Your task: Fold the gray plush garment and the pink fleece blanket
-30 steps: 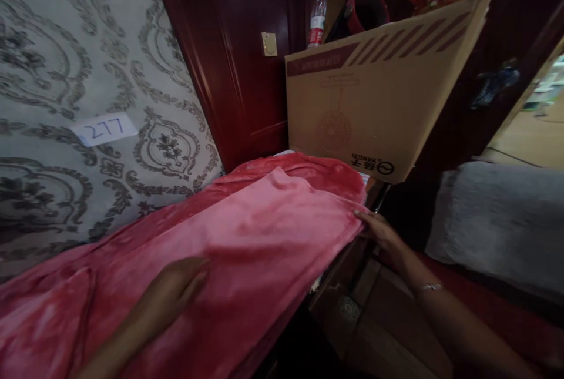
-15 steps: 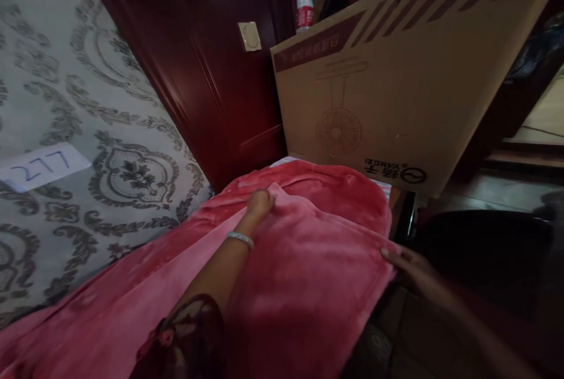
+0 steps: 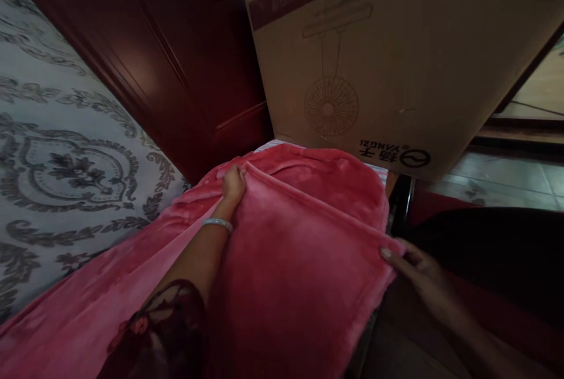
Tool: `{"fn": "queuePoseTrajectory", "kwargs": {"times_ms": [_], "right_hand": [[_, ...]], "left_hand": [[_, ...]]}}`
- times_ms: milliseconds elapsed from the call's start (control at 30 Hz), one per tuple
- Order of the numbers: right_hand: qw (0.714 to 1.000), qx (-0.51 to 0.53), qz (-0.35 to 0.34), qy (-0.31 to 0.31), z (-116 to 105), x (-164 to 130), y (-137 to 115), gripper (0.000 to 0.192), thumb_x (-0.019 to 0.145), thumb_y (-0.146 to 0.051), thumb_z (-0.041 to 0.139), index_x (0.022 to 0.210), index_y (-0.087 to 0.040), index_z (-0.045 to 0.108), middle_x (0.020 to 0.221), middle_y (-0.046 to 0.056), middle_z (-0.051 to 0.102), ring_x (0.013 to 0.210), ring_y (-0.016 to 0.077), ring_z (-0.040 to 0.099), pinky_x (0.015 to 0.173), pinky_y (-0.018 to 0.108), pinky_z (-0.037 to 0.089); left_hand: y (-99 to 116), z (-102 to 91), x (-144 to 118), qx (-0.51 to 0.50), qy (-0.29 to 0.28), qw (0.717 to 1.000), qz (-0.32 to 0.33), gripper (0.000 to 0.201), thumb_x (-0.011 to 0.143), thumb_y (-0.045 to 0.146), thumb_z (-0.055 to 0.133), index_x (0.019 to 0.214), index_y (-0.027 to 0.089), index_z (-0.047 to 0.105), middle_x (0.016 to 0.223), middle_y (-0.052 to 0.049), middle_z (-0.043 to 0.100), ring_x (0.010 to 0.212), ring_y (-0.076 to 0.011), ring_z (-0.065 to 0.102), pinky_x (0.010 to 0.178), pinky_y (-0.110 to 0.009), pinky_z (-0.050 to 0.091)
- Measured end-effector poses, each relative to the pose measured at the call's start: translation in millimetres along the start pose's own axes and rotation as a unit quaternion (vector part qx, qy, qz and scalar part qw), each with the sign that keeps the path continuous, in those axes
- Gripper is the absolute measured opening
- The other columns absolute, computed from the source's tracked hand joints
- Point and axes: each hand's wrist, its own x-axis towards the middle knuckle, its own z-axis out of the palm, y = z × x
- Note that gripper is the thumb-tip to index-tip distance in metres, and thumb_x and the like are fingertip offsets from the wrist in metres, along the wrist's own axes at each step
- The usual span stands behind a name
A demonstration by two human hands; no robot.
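Head view is showing the left hand (image 3: pixel 232 182) pinching the pink blanket (image 3: pixel 299 250) at its far corner fold, the right hand (image 3: pixel 416 270) gripping the near right edge between fingertips; soft, light, floppy-looking, best held at corners.

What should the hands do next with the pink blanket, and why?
Probably pull the pink blanket flat toward the cardboard box. The left hand pinches its far corner, the right hand grips the near-right corner, and a ridge runs between them.
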Motion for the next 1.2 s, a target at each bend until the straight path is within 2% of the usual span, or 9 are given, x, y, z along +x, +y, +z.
{"fn": "queuePoseTrajectory", "kwargs": {"times_ms": [200,333,467,567,733,833,967,1067,1200], "right_hand": [[1.000,0.004,0.016,0.015,2,5,8,0.052,0.053,-0.071,0.082,0.079,-0.027,0.076,0.089,0.007,0.075,0.087,0.0309,0.069,0.078,0.039,0.059],[0.998,0.042,0.050,0.011,3,2,7,0.055,0.050,-0.068,0.086,0.083,-0.025,0.077,0.095,0.009,0.077,0.088,0.0314,0.071,0.080,0.040,0.059],[0.997,0.056,0.047,0.026,5,-5,3,0.060,0.055,-0.067,0.084,0.093,-0.021,0.077,0.094,0.009,0.078,0.086,0.0309,0.072,0.079,0.041,0.059],[0.997,0.059,0.035,0.029,7,-8,1,0.058,0.056,-0.065,0.084,0.091,-0.019,0.077,0.088,0.008,0.077,0.080,0.0283,0.072,0.076,0.040,0.059],[0.996,0.079,0.025,0.038,11,-9,-4,0.055,0.054,-0.060,0.087,0.087,-0.018,0.077,0.081,0.007,0.076,0.074,0.0259,0.071,0.070,0.038,0.059],[0.992,0.114,0.045,0.043,12,-10,-9,0.051,0.048,-0.052,0.090,0.083,-0.018,0.077,0.076,0.006,0.075,0.071,0.0246,0.071,0.065,0.035,0.058],[0.983,0.148,0.093,0.056,10,-12,-12,0.042,0.046,-0.041,0.092,0.078,-0.018,0.076,0.075,0.007,0.073,0.063,0.0193,0.067,0.058,0.029,0.055],[0.979,0.159,0.117,0.053,8,-10,-8,0.042,0.048,-0.038,0.092,0.082,-0.018,0.077,0.084,0.012,0.075,0.062,0.0202,0.066,0.054,0.030,0.053],[0.983,0.157,0.085,0.036,9,-4,-2,0.043,0.048,-0.038,0.088,0.083,-0.017,0.077,0.090,0.017,0.074,0.070,0.0283,0.071,0.055,0.036,0.054]], "left_hand": [[-4,16.5,2,-0.009,-0.074,0.997,0.031,0.035,0.104,0.027,0.042,0.125,0.006,0.062,0.124,-0.021,0.068,0.112,-0.0258,0.065,0.093,-0.033,0.045],[-21,-8.4,10,-0.023,-0.145,0.987,0.061,0.044,0.105,0.033,0.037,0.116,0.003,0.067,0.116,-0.015,0.072,0.103,-0.0206,0.066,0.089,-0.029,0.045],[-49,-34.6,5,-0.013,-0.192,0.980,0.054,0.030,0.094,0.039,0.058,0.099,0.015,0.075,0.101,-0.007,0.077,0.088,-0.0216,0.069,0.079,-0.028,0.051],[-62,-30.1,-11,0.004,-0.163,0.985,0.049,0.024,0.093,0.033,0.058,0.102,0.019,0.074,0.101,-0.005,0.077,0.095,-0.0232,0.069,0.081,-0.029,0.052],[-60,-6.7,-27,0.043,-0.077,0.996,0.016,0.035,0.099,0.028,0.045,0.119,0.011,0.068,0.116,-0.021,0.072,0.112,-0.0342,0.066,0.094,-0.043,0.049],[-55,-11.6,-34,0.043,-0.067,0.996,0.029,0.038,0.099,0.030,0.045,0.122,0.009,0.066,0.120,-0.023,0.070,0.114,-0.0362,0.065,0.097,-0.046,0.049],[-58,-34.8,-64,0.034,-0.058,0.991,0.112,0.045,0.098,0.032,0.051,0.139,0.014,0.057,0.142,-0.018,0.060,0.133,-0.0312,0.053,0.114,-0.043,0.038],[-75,-50.3,-104,0.048,-0.091,0.981,0.164,0.057,0.098,0.040,0.051,0.150,0.016,0.047,0.155,-0.016,0.048,0.146,-0.0312,0.040,0.123,-0.048,0.026],[-110,-56.0,-152,0.116,-0.139,0.979,0.097,0.068,0.100,0.053,0.045,0.157,0.018,0.036,0.165,-0.017,0.029,0.154,-0.0362,0.022,0.122,-0.062,0.016]]}}
